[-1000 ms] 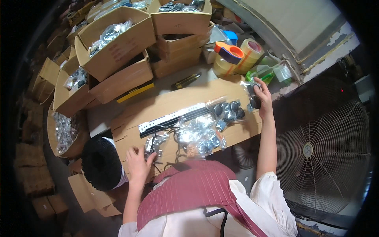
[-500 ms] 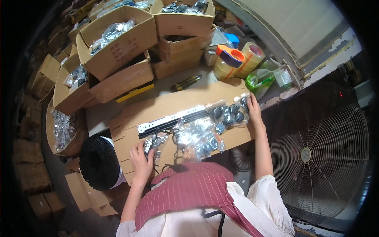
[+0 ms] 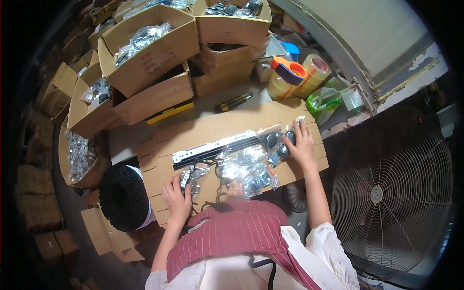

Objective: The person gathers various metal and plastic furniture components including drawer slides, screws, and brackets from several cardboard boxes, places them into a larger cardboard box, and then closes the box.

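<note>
A flat cardboard sheet lies in front of me, bearing a white and black metal rail and clear plastic bags of parts. My left hand is at the sheet's near left, thumb and fingers apart against a small clear bag of metal parts with a black cable. Farther right, my right hand spreads its fingers over a bag of round black parts, partly covering it. Between the hands rests a heap of shiny clear bags.
Open cartons of bagged parts are stacked at the back left. A yellow and black utility knife lies behind the sheet. Tape rolls, an orange and blue tape dispenser and a green container stand back right. A large fan is at right.
My right hand has moved left from the sheet's right edge onto the bag of round black parts. My left hand stays beside the small bag. The whole view has shifted slightly.
</note>
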The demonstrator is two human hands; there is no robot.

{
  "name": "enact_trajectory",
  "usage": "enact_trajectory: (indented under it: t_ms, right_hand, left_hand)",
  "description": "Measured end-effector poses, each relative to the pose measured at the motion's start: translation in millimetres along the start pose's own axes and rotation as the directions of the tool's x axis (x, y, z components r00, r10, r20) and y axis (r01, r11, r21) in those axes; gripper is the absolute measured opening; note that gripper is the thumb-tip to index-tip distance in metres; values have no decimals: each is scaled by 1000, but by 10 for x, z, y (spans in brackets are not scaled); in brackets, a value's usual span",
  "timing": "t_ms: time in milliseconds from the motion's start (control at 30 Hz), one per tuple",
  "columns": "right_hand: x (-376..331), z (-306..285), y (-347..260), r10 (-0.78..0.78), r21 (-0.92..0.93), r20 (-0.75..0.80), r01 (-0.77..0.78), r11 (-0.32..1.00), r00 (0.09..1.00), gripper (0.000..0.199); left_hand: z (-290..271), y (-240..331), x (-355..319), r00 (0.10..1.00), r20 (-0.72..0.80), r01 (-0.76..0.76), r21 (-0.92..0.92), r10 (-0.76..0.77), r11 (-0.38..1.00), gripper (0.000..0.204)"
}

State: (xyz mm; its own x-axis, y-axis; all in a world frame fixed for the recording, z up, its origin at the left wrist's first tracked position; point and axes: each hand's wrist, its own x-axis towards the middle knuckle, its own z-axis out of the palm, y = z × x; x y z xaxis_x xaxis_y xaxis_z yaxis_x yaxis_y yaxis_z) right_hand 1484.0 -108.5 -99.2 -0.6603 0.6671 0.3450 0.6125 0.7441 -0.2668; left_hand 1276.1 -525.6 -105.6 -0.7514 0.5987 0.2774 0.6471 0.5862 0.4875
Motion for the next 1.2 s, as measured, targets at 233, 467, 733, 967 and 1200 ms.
enact_trajectory:
  t_ms: [233,467,733,967,1200]
  right_hand:
    - [-21,98,4,8,-153,33,-3,988,999,71]
    - [-8,92,-68,64,-176,63,-52,983,996,76]
    - [-12,140,-55,109,-205,105,-86,975,989,73]
    - [11,142,-84,156,-216,133,-124,968,979,70]
    - [45,235,157,238,184,-67,-222,957,969,50]
  left_hand:
    - [30,11,-6,1000,-23,-14,4,14,1000,44]
    - [41,-13,-11,999,-32,-18,-10,17,1000,44]
    - [38,-39,-23,999,-33,-26,-14,25,1000,44]
    - [50,-56,-27,999,-39,-21,-14,20,1000,45]
    - [30,-29,-15,999,-48,-14,-33,13,999,45]
